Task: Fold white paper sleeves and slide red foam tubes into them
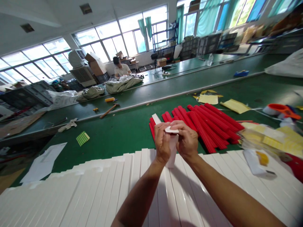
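Both hands are closed round the upper end of a narrow white carton (172, 151) in the middle of the view. My left hand (162, 142) grips its left side, fingers bent over the top. My right hand (188, 140) holds the right side, its thumb and fingers at a white end flap (171, 129). The carton stands tilted above a long row of flat white cartons (101, 186). Just beyond my hands lie several red ribbed rods or tubes (208, 126) in a pile. What is inside the carton is hidden.
A white and yellow device (259, 162) rests on the cartons at right, near an orange-handled tape dispenser (281, 109) and yellow papers (235, 106). On the green table (118, 135) lie a green sticker sheet (82, 138) and white paper (44, 160). A person (121, 68) sits across the benches.
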Action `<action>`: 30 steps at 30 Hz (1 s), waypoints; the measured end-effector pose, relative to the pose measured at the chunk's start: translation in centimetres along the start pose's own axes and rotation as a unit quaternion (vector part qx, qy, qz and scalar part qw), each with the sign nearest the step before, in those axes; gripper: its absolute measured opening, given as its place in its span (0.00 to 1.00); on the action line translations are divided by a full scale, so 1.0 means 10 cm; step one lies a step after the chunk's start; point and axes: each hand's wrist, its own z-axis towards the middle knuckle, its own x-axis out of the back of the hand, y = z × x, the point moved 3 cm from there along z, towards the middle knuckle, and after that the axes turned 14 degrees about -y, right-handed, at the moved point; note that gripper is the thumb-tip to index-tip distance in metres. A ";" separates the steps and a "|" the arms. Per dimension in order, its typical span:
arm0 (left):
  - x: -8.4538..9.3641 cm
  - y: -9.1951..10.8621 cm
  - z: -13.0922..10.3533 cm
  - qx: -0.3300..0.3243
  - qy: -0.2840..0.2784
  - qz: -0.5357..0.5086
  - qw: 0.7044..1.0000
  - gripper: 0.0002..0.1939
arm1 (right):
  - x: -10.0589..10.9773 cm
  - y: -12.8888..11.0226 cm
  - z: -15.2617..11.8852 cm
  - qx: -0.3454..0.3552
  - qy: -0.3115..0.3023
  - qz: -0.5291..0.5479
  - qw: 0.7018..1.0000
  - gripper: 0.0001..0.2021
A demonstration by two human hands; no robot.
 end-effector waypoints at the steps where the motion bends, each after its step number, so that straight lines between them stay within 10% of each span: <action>1: 0.02 0.01 -0.01 -0.013 -0.009 0.028 0.999 0.26 | 0.01 0.00 -0.01 0.002 -0.001 -0.004 1.000 0.10; 12: 0.29 0.21 0.16 -0.156 -0.201 0.236 0.938 0.22 | 0.17 0.16 -0.41 -0.076 -0.166 -0.148 0.972 0.35; 30: 0.45 0.41 0.44 -0.125 -0.300 0.323 0.889 0.16 | 0.02 0.18 -0.29 -0.082 -0.174 -0.267 0.944 0.23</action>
